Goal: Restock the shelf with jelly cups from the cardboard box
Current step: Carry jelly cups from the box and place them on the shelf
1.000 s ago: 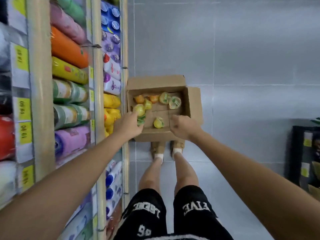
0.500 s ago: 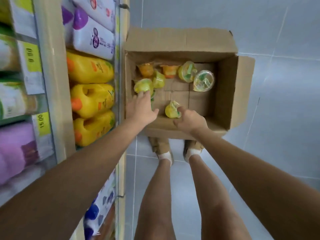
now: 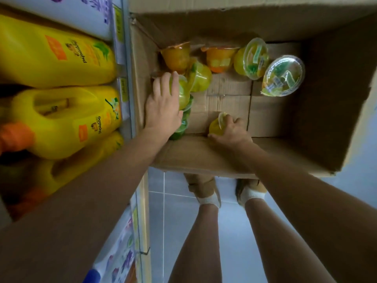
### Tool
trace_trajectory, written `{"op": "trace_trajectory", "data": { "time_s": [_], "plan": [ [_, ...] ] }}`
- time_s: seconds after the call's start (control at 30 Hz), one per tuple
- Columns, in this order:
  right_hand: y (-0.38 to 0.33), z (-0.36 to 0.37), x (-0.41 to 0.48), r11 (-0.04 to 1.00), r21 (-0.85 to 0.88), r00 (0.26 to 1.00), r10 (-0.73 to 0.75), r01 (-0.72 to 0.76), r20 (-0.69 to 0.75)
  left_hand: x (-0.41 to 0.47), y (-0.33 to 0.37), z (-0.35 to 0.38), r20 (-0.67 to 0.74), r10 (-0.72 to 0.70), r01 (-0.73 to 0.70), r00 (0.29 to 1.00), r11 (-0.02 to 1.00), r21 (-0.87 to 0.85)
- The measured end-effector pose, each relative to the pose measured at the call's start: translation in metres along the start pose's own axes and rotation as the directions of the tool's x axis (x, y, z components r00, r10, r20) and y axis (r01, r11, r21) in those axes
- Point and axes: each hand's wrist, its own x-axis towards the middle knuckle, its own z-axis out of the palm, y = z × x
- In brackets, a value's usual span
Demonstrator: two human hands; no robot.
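Tall store shelf (image 3: 128,111) runs down the left, this bay packed with big yellow plastic jugs (image 3: 67,119); no jelly visible on it. Brown open-topped cardboard box (image 3: 330,103) sits on the pale tiled floor (image 3: 183,231) just beside the shelf, with the person's feet at its near wall. Several round plastic jelly cups (image 3: 282,78) lie loose on the box bottom, mostly along the far wall and left side: orange, yellow, green, some tipped over. Left hand (image 3: 163,107) lies over a yellow-green cup (image 3: 183,92) by the left wall, fingers nearly straight, not closed round it. Right hand (image 3: 232,131) has its fingers curled round a small yellow cup (image 3: 216,126) at the near wall. Step looks like pickup, task barely started. Left hand should probably wrap the cup's body, not the film lid, before lifting. Raise both cups straight up clear of the box wall.
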Motion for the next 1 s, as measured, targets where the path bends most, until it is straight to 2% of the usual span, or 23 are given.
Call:
{"op": "trace_trajectory", "data": {
  "time_s": [0.13, 0.27, 0.4, 0.57, 0.83, 1.0],
  "plan": [
    [-0.005, 0.01, 0.014, 0.997, 0.072, 0.998, 0.024, -0.02, -0.057, 0.007, 0.002, 0.006, 0.003, -0.042, 0.043, 0.999, 0.996, -0.077],
    [-0.008, 0.007, 0.017, 0.98, 0.195, 0.998, 0.042, -0.031, -0.052, 0.013, 0.008, -0.001, 0.092, -0.107, 0.121, 0.99, 0.98, -0.155],
    [-0.003, -0.005, 0.008, 0.961, 0.275, 0.999, 0.037, -0.027, -0.031, 0.009, 0.015, -0.01, 0.087, -0.045, 0.06, 0.995, 0.982, -0.176],
    [0.0, -0.035, -0.03, 0.941, 0.338, 0.997, 0.019, 0.009, -0.078, -0.017, 0.024, -0.032, 0.152, -0.008, 0.055, 0.988, 0.949, -0.312],
    [-0.001, -0.108, -0.144, 0.875, 0.477, 0.997, -0.063, 0.081, -0.052, -0.092, 0.043, -0.129, 0.17, 0.111, -0.025, 0.979, 0.897, -0.441],
    [-0.001, -0.153, -0.236, 0.824, 0.53, 0.98, -0.179, 0.199, -0.09, -0.136, 0.059, -0.222, 0.097, 0.16, -0.097, 0.982, 0.879, -0.468]
  ]
}}
